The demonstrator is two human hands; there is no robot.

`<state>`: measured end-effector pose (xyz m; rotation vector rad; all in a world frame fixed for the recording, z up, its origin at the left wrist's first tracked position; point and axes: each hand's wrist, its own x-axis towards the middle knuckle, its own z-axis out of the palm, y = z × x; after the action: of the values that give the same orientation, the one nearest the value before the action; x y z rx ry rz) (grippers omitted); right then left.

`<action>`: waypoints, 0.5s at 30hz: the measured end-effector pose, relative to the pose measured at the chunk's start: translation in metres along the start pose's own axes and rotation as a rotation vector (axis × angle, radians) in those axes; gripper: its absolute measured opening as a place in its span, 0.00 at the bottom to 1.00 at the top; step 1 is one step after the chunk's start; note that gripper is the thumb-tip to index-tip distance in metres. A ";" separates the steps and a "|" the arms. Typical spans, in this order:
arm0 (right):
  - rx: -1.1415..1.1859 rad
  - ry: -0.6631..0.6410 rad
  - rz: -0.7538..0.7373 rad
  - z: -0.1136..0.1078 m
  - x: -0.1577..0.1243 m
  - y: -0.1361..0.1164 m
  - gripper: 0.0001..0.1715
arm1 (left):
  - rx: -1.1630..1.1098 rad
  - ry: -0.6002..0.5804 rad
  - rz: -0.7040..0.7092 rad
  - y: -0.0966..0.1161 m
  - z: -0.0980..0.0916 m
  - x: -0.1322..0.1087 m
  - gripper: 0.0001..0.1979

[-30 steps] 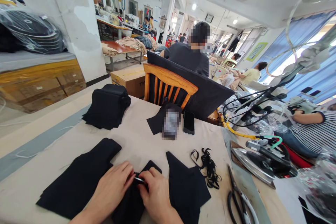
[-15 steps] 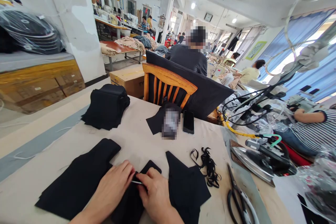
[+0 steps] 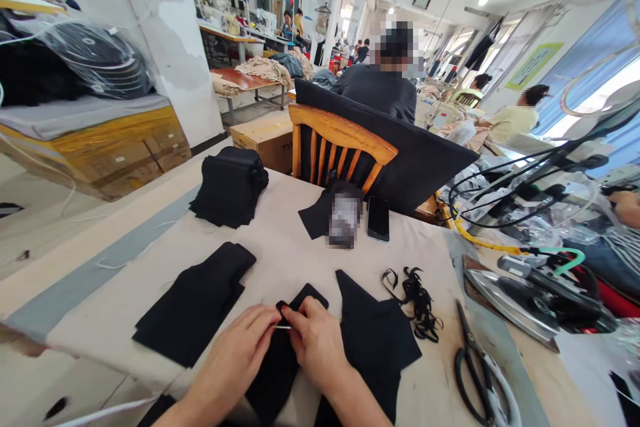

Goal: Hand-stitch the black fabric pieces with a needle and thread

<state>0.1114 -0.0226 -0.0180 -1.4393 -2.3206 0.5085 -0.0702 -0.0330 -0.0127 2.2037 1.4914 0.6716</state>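
My left hand (image 3: 240,357) and my right hand (image 3: 316,339) meet over a small black fabric piece (image 3: 280,373) at the near table edge. Both pinch a thin white strip (image 3: 283,327) between their fingertips, fingers closed. A stack of black cut pieces (image 3: 197,303) lies to the left of my left hand. Another black cut piece (image 3: 383,340) lies just right of my right hand. A tangle of black loops (image 3: 417,300) sits beyond it.
Black-handled scissors (image 3: 477,373) and a steam iron (image 3: 530,297) lie at the right. A phone (image 3: 379,219) and a folded black bundle (image 3: 231,187) sit farther back on the table (image 3: 280,247). A wooden chair (image 3: 340,153) and seated people are behind.
The view has shifted left and down, so everything sits farther right in frame. My hands stay together on the small piece, pinching the white strip slightly farther up it.
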 end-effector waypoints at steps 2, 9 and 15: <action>0.003 -0.002 -0.007 0.000 -0.001 0.000 0.22 | 0.001 0.002 0.006 -0.002 0.006 -0.005 0.15; 0.031 0.022 -0.008 0.000 -0.002 0.002 0.24 | 0.006 0.004 -0.005 -0.012 0.009 -0.001 0.12; 0.035 0.023 -0.032 0.002 -0.004 0.005 0.20 | -0.004 -0.047 -0.111 -0.005 0.002 0.013 0.12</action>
<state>0.1160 -0.0243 -0.0225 -1.3821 -2.3015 0.5179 -0.0687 -0.0186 -0.0154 2.1013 1.5740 0.5823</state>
